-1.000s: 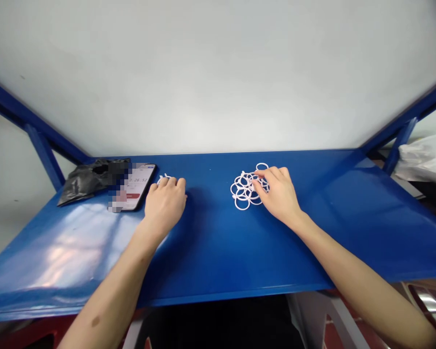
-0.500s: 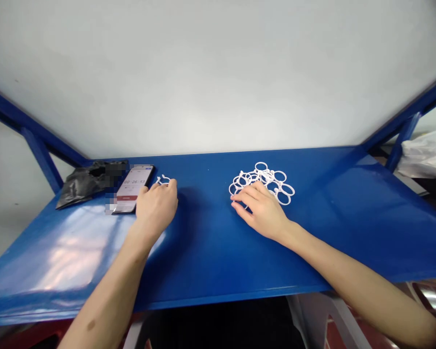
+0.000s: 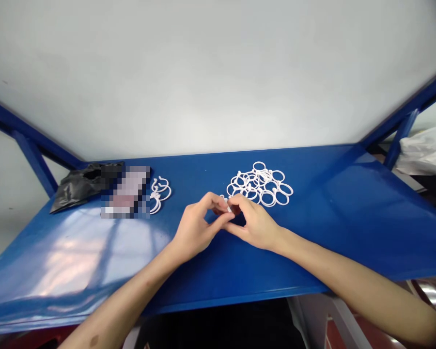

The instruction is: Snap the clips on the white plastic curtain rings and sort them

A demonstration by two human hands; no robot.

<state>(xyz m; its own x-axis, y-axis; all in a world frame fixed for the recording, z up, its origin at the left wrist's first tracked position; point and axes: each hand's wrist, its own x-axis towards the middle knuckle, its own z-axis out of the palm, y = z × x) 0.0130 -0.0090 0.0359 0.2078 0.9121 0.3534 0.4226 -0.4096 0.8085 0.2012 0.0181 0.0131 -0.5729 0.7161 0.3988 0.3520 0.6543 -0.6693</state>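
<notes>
Over the middle of the blue table my left hand (image 3: 199, 223) and my right hand (image 3: 256, 220) meet at the fingertips. Both are closed on one white plastic ring (image 3: 228, 206), of which only a small part shows between the fingers. Just behind my right hand lies a loose pile of white rings (image 3: 265, 182), each with a small knob or clasp. A smaller group of white rings (image 3: 162, 189) rests to the left of my left hand, and some of these look open at the clasp.
A phone (image 3: 129, 189), partly blurred out, lies beside a black plastic bag (image 3: 80, 186) at the table's left. The blue table (image 3: 203, 271) meets a pale wall at the back. Blue metal bars (image 3: 36, 160) slope at both sides, and a clear plastic bag (image 3: 427, 150) sits far right.
My left hand has left the small group of rings and moved right to join my right hand. My right hand has drawn slightly away from the pile, and a ring is now between both hands.
</notes>
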